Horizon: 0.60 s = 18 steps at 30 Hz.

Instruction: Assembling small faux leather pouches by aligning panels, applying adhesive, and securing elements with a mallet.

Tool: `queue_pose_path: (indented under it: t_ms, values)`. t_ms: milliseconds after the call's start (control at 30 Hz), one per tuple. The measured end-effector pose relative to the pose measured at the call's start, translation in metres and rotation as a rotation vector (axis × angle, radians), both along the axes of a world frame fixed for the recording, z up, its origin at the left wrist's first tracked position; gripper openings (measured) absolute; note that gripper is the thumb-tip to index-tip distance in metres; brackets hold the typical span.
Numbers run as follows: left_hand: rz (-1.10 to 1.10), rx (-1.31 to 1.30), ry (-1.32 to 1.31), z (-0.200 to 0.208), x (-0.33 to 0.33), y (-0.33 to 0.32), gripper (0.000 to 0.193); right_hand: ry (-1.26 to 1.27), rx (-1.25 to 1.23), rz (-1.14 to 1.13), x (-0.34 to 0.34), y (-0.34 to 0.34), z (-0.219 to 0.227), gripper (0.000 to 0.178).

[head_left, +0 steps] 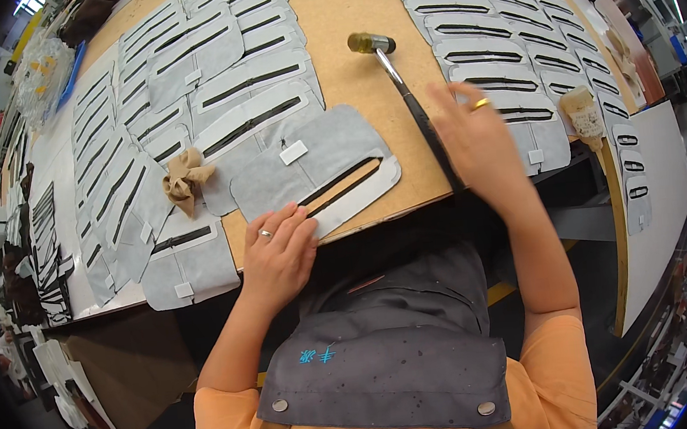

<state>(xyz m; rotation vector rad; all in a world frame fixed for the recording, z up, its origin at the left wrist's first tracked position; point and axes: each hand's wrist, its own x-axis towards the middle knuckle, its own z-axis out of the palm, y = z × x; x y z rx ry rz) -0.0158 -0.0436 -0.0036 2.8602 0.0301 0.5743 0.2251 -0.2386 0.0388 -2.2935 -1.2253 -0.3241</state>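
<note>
A grey leather-like panel with a long slot edged in black lies in front of me at the table's near edge, a small white tag on it. My left hand rests on its lower left corner, fingers laid together on the surface by the slot's end. My right hand, slightly blurred, is raised just right of a hammer, fingers extended and apart from the handle. The hammer has a yellowish head and a dark grip, and lies on the brown board with the grip toward me.
Overlapping rows of similar grey panels cover the table's left and right. A crumpled brown paper piece sits on the left panels; a tan wrapped lump is at the right. Black strips hang at far left.
</note>
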Motion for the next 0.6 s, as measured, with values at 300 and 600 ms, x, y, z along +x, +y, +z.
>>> queue_pose_path:
  t_ms: [300, 600]
  values:
    - [0.092, -0.281, -0.095, 0.015, 0.023, -0.016, 0.021, 0.399, -0.157, -0.855, 0.222, -0.264, -0.028, 0.063]
    - [0.104, -0.374, -0.016, -0.003, 0.068, -0.042, 0.020, 0.627, -0.055, -0.639, 0.161, -0.214, 0.009, 0.060]
